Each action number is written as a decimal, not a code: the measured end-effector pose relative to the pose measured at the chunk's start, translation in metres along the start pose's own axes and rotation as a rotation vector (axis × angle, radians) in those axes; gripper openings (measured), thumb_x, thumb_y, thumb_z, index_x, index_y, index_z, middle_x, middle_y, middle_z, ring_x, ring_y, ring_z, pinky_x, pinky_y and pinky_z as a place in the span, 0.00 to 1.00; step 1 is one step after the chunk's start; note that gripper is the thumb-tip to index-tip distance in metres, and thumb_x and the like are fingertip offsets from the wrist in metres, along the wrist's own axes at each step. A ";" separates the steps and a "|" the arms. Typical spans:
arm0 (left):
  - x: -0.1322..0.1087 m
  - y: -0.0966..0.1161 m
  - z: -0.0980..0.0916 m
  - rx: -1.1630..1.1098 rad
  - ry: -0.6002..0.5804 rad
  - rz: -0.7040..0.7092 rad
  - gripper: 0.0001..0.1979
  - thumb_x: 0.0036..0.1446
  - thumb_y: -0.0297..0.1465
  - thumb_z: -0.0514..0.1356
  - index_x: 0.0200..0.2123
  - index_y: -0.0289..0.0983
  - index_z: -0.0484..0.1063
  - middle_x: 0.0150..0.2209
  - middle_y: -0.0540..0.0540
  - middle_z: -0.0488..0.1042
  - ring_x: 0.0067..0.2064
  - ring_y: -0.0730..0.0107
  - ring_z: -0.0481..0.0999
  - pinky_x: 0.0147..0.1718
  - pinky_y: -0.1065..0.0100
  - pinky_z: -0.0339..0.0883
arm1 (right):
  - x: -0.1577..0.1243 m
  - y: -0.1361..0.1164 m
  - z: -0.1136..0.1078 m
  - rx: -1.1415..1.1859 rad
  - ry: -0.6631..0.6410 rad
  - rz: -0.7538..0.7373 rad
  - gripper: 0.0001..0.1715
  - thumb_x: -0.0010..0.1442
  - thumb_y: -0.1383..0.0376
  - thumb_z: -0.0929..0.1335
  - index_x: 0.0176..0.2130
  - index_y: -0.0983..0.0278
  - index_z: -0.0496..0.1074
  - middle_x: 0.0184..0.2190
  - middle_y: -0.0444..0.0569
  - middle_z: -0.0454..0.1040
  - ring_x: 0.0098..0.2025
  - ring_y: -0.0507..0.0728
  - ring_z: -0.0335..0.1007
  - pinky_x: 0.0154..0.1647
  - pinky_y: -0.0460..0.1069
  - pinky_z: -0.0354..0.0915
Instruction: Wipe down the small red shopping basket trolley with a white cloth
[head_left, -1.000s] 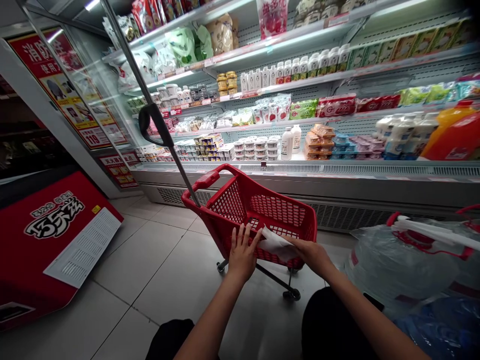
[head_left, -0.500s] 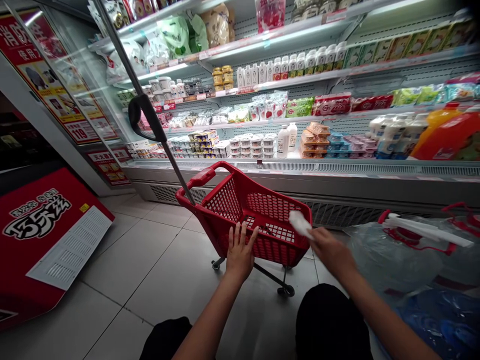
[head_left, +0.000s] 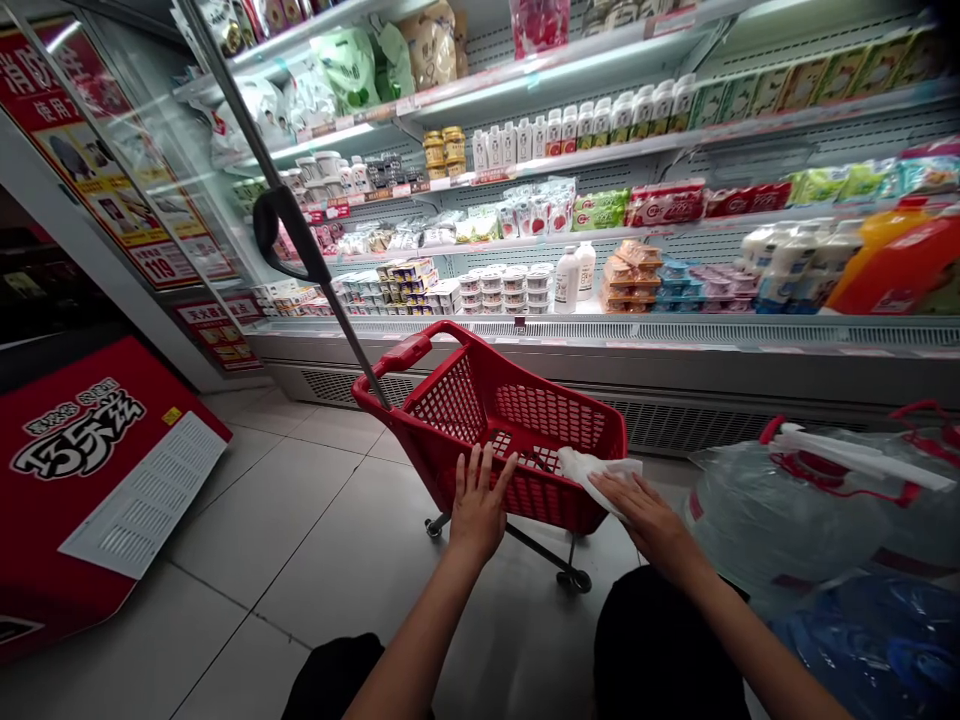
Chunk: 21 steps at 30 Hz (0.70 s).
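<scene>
- The red basket [head_left: 517, 430] stands on the floor before the chilled shelves, its long pull handle [head_left: 300, 240] rising up-left.
- Left hand [head_left: 480, 505] lies flat, fingers spread, against the basket's near wall, gripping nothing.
- Right hand [head_left: 649, 510] presses a white cloth [head_left: 592, 467] onto the basket's near-right rim corner, fingers flat, not clamped; this hand is nearer the cloth.

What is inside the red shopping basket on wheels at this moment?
Through the open top of the red basket only its bare mesh floor and walls show; no goods. The white cloth lies over the near rim under the right hand. The near wall hides the closest part of the floor.
</scene>
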<state>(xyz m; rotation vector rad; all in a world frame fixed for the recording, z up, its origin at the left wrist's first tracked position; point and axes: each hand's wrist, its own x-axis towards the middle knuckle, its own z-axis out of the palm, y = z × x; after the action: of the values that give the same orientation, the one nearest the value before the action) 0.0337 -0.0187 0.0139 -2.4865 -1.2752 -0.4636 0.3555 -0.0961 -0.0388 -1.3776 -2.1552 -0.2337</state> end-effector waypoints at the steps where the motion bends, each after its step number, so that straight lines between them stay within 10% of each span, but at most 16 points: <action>1: 0.000 -0.001 0.000 0.000 -0.005 0.005 0.52 0.55 0.27 0.64 0.76 0.49 0.40 0.76 0.38 0.46 0.76 0.44 0.45 0.72 0.41 0.40 | -0.002 -0.002 0.003 -0.004 0.014 0.019 0.44 0.68 0.75 0.56 0.76 0.49 0.41 0.69 0.43 0.65 0.70 0.58 0.61 0.73 0.63 0.54; 11: 0.004 -0.003 -0.005 -0.001 0.019 0.021 0.49 0.55 0.30 0.64 0.76 0.47 0.44 0.75 0.42 0.51 0.75 0.47 0.49 0.73 0.45 0.40 | 0.044 -0.093 0.051 -0.084 0.161 0.147 0.50 0.62 0.80 0.54 0.76 0.58 0.32 0.75 0.51 0.50 0.74 0.62 0.49 0.73 0.65 0.54; 21: 0.034 -0.077 -0.015 0.072 0.036 -0.060 0.42 0.51 0.29 0.64 0.70 0.47 0.61 0.71 0.44 0.61 0.73 0.46 0.54 0.73 0.43 0.39 | 0.065 -0.043 0.047 -0.050 0.130 0.064 0.51 0.61 0.80 0.55 0.76 0.55 0.36 0.73 0.47 0.57 0.72 0.60 0.56 0.73 0.64 0.54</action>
<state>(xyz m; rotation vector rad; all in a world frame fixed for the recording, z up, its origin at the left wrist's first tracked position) -0.0132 0.0424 0.0510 -2.3760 -1.3321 -0.4667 0.2800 -0.0448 -0.0354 -1.4170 -2.0086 -0.3452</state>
